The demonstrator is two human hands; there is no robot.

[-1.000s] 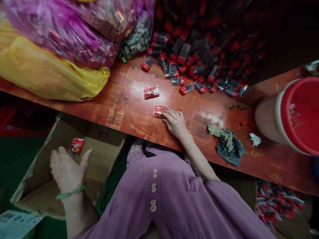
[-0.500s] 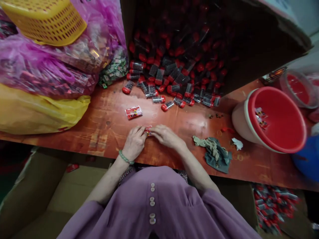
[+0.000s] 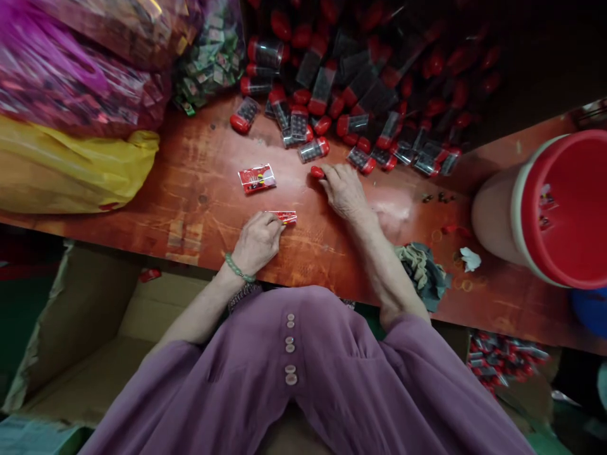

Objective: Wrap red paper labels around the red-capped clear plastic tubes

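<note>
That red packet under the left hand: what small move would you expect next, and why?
Probably the right hand closes on the red-capped vial at its fingertips and carries it over to the red packet. The left hand pins that packet on the table, and the two hands work apart.

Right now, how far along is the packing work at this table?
Done: one red packet lies flat on the table. In hand: the left hand holds a second packet, and the right hand touches a red-capped tube. Left: a big pile of tubes waits behind.
</note>
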